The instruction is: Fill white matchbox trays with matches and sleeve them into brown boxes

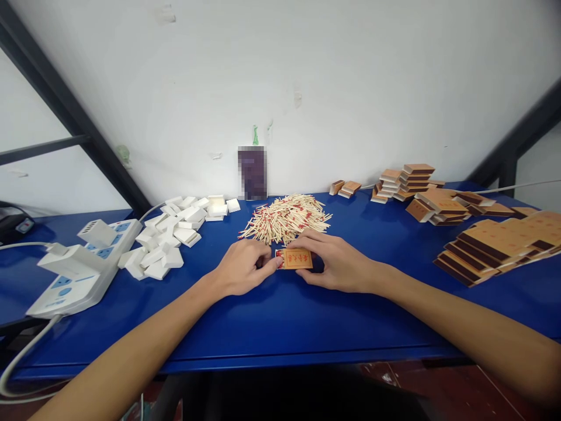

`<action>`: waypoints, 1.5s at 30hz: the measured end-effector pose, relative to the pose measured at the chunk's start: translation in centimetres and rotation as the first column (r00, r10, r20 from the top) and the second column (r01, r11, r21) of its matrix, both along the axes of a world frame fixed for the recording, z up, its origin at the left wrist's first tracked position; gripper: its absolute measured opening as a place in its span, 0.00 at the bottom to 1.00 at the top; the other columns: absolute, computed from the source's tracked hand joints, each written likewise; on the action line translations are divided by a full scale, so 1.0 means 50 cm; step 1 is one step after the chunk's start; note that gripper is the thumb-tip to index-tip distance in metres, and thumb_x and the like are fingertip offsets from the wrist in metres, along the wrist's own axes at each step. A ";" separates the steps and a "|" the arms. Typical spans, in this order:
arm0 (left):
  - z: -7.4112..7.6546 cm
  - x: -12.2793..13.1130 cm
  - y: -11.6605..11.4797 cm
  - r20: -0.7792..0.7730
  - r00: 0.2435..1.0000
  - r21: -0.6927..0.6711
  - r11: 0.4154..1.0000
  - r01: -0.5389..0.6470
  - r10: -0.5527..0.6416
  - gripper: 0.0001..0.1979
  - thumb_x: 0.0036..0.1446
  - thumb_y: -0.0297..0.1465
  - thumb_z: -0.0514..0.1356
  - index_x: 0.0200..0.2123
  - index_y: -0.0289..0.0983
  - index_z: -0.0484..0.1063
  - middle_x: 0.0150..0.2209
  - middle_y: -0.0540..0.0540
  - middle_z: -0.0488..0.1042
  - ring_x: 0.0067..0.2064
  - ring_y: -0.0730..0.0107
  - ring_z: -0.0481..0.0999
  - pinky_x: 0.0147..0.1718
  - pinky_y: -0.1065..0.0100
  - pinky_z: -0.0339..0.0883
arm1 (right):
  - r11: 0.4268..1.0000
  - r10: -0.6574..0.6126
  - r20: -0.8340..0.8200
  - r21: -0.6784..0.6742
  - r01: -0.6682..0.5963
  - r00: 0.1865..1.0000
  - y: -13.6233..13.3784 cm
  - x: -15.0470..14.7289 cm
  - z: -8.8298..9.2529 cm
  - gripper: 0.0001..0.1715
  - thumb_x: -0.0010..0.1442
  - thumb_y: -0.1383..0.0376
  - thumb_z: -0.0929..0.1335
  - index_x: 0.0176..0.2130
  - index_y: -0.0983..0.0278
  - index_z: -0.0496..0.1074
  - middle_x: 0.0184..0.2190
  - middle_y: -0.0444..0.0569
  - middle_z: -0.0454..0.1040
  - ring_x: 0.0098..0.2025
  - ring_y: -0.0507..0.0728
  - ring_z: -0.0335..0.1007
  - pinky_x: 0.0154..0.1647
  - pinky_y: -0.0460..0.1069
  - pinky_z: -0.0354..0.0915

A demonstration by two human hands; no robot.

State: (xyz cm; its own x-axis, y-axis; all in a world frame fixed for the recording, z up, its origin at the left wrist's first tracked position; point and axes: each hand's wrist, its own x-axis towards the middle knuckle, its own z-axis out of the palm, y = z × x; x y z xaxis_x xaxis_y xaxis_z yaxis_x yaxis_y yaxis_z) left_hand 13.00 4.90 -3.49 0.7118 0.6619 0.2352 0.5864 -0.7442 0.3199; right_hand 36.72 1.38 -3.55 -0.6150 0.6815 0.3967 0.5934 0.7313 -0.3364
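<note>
Between my hands, a matchbox (pixel 298 258) with an orange printed sleeve sits partly open. Red match heads show in the end of its tray, on the left side. My right hand (pixel 335 260) grips the sleeve from the right, thumb below and fingers above. At the tray's exposed end, my left hand (pixel 245 266) is closed, its thumb touching the matches and its other fingers curled. Just behind the box lies a heap of loose matches (pixel 291 217) with red heads. What the left fingers pinch is partly hidden.
White matchbox trays (pixel 169 228) are piled at the left, near a white power strip (pixel 92 275) with plugs and cables. Orange matchbox sleeves (pixel 438 202) lie stacked at the right, with flatter sleeve stacks (pixel 499 242) nearer. A blurred dark rectangle (pixel 253 173) stands against the wall.
</note>
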 end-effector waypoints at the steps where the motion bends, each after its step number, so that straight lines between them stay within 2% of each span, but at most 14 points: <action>1: -0.001 0.000 0.000 -0.003 1.000 -0.017 1.000 0.012 -0.012 0.23 0.66 0.43 0.49 0.22 0.36 0.64 0.22 0.50 0.68 0.26 0.72 0.64 0.29 0.68 0.53 | 1.000 -0.002 -0.003 0.008 0.002 1.000 0.000 0.000 0.000 0.21 0.56 0.67 0.69 0.50 0.61 0.68 0.43 0.50 0.71 0.42 0.57 0.70 0.41 0.51 0.67; 8: -0.004 0.003 -0.005 0.017 0.996 0.013 0.996 0.091 -0.091 0.21 0.66 0.37 0.50 0.22 0.35 0.61 0.21 0.51 0.64 0.25 0.74 0.60 0.29 0.68 0.52 | 1.000 0.020 -0.056 0.014 -0.020 0.998 0.002 -0.003 -0.006 0.21 0.56 0.68 0.70 0.50 0.61 0.68 0.43 0.50 0.70 0.44 0.57 0.68 0.45 0.52 0.67; 15: -0.006 0.003 -0.007 -0.001 0.989 -0.014 0.989 0.150 -0.150 0.19 0.67 0.34 0.48 0.23 0.36 0.61 0.22 0.51 0.65 0.27 0.73 0.61 0.31 0.68 0.54 | 0.997 0.058 -0.047 -0.056 -0.061 0.997 0.005 -0.002 -0.011 0.21 0.58 0.67 0.70 0.52 0.61 0.68 0.45 0.50 0.69 0.45 0.56 0.68 0.46 0.51 0.67; 23: -0.009 0.005 -0.008 -0.068 0.977 0.022 0.978 0.205 -0.204 0.19 0.69 0.34 0.46 0.26 0.36 0.64 0.26 0.49 0.68 0.29 0.71 0.64 0.33 0.67 0.56 | 0.993 0.080 -0.057 -0.077 -0.084 0.995 0.005 -0.007 -0.018 0.21 0.60 0.66 0.70 0.53 0.61 0.67 0.45 0.50 0.67 0.45 0.56 0.68 0.47 0.52 0.67; 33: -0.007 0.006 -0.013 -0.148 0.967 0.035 0.977 0.213 -0.205 0.20 0.72 0.34 0.41 0.31 0.35 0.67 0.30 0.47 0.69 0.33 0.68 0.67 0.36 0.65 0.59 | 0.997 0.042 -0.031 -0.056 -0.044 0.999 -0.001 -0.009 -0.025 0.20 0.59 0.66 0.69 0.52 0.61 0.67 0.45 0.51 0.68 0.44 0.56 0.69 0.45 0.52 0.68; 38: -0.006 0.004 -0.016 -0.183 0.961 0.036 0.975 0.219 -0.209 0.21 0.72 0.35 0.39 0.33 0.36 0.66 0.32 0.46 0.69 0.34 0.67 0.67 0.39 0.63 0.59 | 0.999 0.008 0.045 -0.035 -0.006 0.999 -0.010 -0.015 -0.014 0.19 0.60 0.64 0.69 0.51 0.63 0.67 0.44 0.51 0.68 0.43 0.56 0.70 0.44 0.52 0.69; 41: -0.002 0.003 -0.015 -0.206 0.951 0.025 0.970 0.241 -0.230 0.20 0.72 0.35 0.39 0.33 0.36 0.66 0.33 0.46 0.69 0.35 0.67 0.67 0.40 0.63 0.59 | 0.998 -0.067 0.186 -0.005 0.069 0.980 -0.030 -0.027 0.003 0.19 0.60 0.63 0.70 0.50 0.64 0.68 0.42 0.51 0.70 0.39 0.57 0.71 0.38 0.52 0.69; 43: 0.001 0.002 -0.014 -0.211 0.947 0.018 0.968 0.251 -0.242 0.20 0.72 0.35 0.40 0.34 0.37 0.66 0.33 0.47 0.69 0.35 0.67 0.67 0.40 0.63 0.59 | 0.989 -0.141 0.310 0.083 0.121 0.940 -0.053 -0.027 0.011 0.18 0.61 0.63 0.69 0.50 0.66 0.68 0.41 0.52 0.71 0.37 0.59 0.72 0.34 0.53 0.68; 45: 0.004 0.002 -0.014 -0.206 0.948 0.009 0.968 0.249 -0.242 0.19 0.72 0.36 0.40 0.35 0.37 0.65 0.33 0.47 0.69 0.36 0.67 0.67 0.40 0.63 0.59 | 0.970 -0.220 0.384 0.186 0.158 0.897 -0.083 -0.013 0.012 0.18 0.63 0.62 0.67 0.51 0.65 0.69 0.40 0.52 0.72 0.33 0.59 0.72 0.34 0.54 0.67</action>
